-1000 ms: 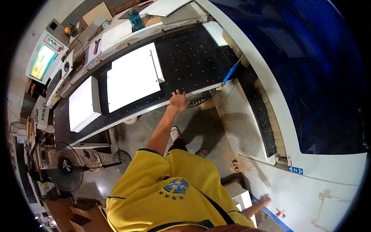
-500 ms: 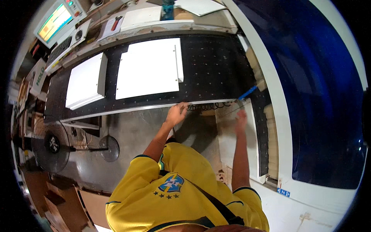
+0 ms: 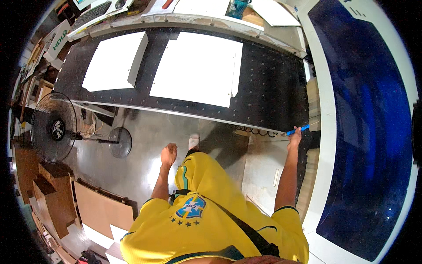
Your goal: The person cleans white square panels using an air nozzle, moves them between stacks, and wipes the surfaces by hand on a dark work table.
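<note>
In my right hand point(image 3: 294, 140) is a blue air blow gun point(image 3: 303, 129), its thin nozzle pointing right toward the machine. It is at the right end of the black perforated table point(image 3: 268, 88), by the front edge. A black coiled hose point(image 3: 255, 130) hangs below that edge next to it. My left hand point(image 3: 169, 155) hangs over the floor in front of the table, fingers curled, with nothing seen in it. On the table lie two stacks of white panels, a left stack point(image 3: 115, 61) and a wider middle stack point(image 3: 195, 66) with small holes.
A large machine with a dark blue curved cover point(image 3: 365, 132) stands to the right. On the left is a standing fan point(image 3: 55, 127), with brown boards point(image 3: 103, 204) nearer me. A keyboard point(image 3: 91, 14) and a blue-green bottle point(image 3: 238, 8) sit on the ledge behind the table.
My left hand has left the table edge and dropped toward my body. My right hand has moved up onto the blue air blow gun and grips it. The view has shifted.
</note>
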A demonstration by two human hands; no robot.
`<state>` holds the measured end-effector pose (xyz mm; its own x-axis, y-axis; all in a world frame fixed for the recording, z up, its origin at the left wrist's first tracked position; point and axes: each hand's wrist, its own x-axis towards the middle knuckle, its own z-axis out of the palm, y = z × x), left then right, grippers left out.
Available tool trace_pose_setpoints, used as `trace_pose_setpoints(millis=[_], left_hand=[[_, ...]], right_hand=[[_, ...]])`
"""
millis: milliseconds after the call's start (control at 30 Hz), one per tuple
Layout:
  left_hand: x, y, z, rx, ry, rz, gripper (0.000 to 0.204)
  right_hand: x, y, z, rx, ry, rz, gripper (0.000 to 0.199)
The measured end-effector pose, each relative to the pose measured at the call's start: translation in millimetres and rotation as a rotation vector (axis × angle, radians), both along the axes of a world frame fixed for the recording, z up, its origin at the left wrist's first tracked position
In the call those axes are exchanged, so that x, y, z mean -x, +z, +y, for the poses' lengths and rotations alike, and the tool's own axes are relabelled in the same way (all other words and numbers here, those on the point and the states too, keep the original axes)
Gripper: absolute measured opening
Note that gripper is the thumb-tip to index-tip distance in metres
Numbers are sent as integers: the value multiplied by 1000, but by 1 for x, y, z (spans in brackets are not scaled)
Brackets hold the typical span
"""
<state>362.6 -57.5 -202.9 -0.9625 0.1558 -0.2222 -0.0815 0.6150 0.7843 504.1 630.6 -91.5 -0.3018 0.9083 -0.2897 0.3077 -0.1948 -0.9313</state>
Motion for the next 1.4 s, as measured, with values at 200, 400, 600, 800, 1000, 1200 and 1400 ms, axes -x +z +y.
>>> trace_pose_setpoints(millis=[200, 400, 600, 800, 1000, 1200, 1400], left_hand=[[34, 28, 27, -83, 75, -32, 29], [85, 37, 47, -423, 255, 31, 30], [142, 96, 52, -248, 711, 505, 36], [211, 120, 32, -377, 699, 404, 38], [238, 121, 38, -492, 626, 305, 35], [237, 108, 52, -546, 650, 313, 29], [230, 116, 55, -579, 597, 326, 27]], right_hand=[[7, 14, -39, -395, 82, 172, 55], [38, 107, -206, -48, 506, 111, 53], [65, 139, -333, -250, 921, -366, 30], [80, 129, -342, -424, 759, -461, 41], [108, 145, -337, -462, 667, -457, 43], [161, 150, -318, -298, 695, -298, 49], [201, 167, -313, -337, 701, -472, 50]])
